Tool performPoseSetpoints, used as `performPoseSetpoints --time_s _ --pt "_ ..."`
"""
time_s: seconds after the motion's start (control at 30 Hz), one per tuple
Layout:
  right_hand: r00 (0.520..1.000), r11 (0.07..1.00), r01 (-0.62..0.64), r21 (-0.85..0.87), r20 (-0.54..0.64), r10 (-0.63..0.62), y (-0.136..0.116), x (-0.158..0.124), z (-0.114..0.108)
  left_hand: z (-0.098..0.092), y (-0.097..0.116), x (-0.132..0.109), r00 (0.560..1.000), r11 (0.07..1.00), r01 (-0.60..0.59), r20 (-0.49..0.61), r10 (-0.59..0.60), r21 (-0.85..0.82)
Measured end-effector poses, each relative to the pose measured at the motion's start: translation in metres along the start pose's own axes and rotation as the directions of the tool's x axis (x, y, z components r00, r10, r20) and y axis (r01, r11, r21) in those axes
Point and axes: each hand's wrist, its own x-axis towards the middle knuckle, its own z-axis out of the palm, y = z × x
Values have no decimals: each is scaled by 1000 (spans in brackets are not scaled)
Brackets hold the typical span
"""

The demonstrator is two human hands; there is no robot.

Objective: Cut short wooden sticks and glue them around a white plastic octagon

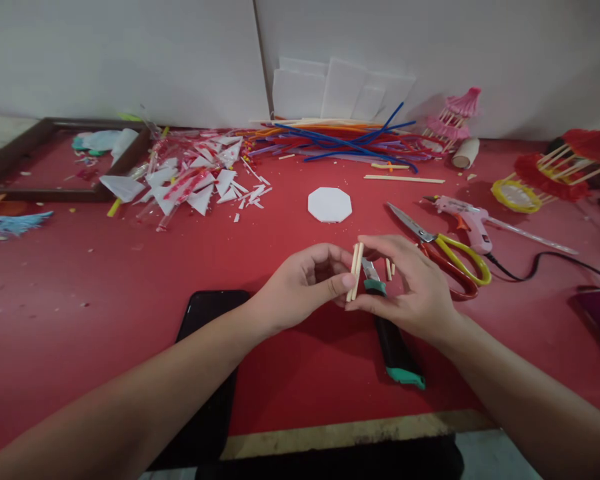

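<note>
Between my two hands, short wooden sticks [356, 270] are held upright side by side above the red table. My left hand [307, 287] pinches them from the left, its thumb across their lower half. My right hand [413, 283] spans them from top to bottom, with a fingertip on the upper ends and the thumb at the lower ends. Below the right hand lies a black and green utility knife [397, 347], its blade end partly covered. A few short stick pieces [389, 269] lie beside it. Beyond the hands is a white octagonal piece [330, 204].
Scissors [445, 247] and a pink glue gun [467, 220] with a trailing cord lie right. A black phone-like slab [205, 360] lies under my left forearm. White scraps [200, 177], coloured pipe cleaners [350, 140] and a dark frame [45, 193] line the back; small stick models [453, 120] stand right.
</note>
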Motion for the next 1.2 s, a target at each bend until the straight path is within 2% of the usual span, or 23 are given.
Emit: performPoseSetpoints --time_s 0.23,0.43,0.7,0.83,1.03,1.2 --pt "998 998 43 38 54 -45 0 -1 -3 0 5 -2 999 999 30 13 -31 24" --pt "996 997 45 70 71 -50 -1 -1 -4 1 6 -4 1000 999 7 12 -8 43" --pt "995 995 72 75 67 -78 -3 -1 -5 2 8 -4 998 998 47 35 -48 36" --pt "994 992 99 82 39 -102 -5 -3 -5 2 7 -6 993 996 65 90 -70 58" --pt "986 986 169 17 3 -169 -7 -5 -4 3 6 -8 998 998 12 61 -16 68" --pt "986 985 166 -56 -8 -167 -5 -5 -3 6 7 -7 999 996 -35 32 32 85"
